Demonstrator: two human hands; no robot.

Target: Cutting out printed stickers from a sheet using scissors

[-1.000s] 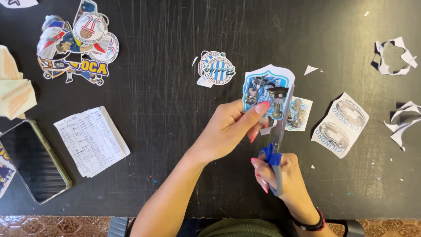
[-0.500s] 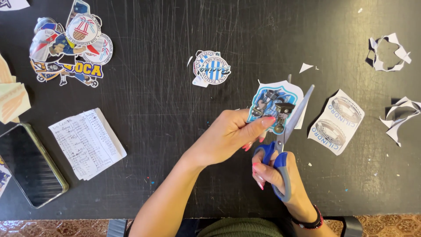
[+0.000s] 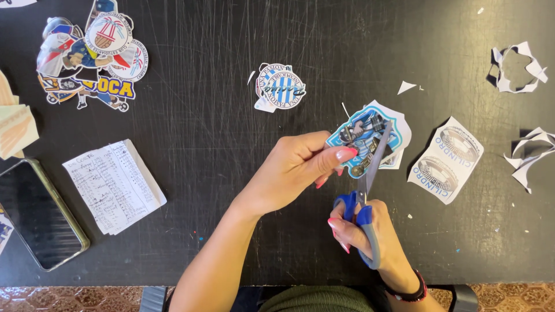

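Note:
My left hand (image 3: 295,170) pinches a blue and white printed paper picture (image 3: 370,136) by its left edge, just above the black table (image 3: 196,110). My right hand (image 3: 370,234) grips blue-handled scissors (image 3: 365,199); the blades point up and run across the picture's right part. A round blue-striped paper badge (image 3: 282,86) lies on the table beyond my left hand. A white paper sheet with two oval ring pictures (image 3: 446,160) lies to the right of the scissors.
A pile of colourful cut-out pictures (image 3: 92,52) sits far left. A handwritten note (image 3: 114,185) and a dark phone (image 3: 37,214) lie at the left front. White paper offcuts (image 3: 514,66) and scraps (image 3: 529,156) are at the right edge.
The picture has been turned in my left hand and lowered a little. The scissor blades have swung from beside it to across its right part.

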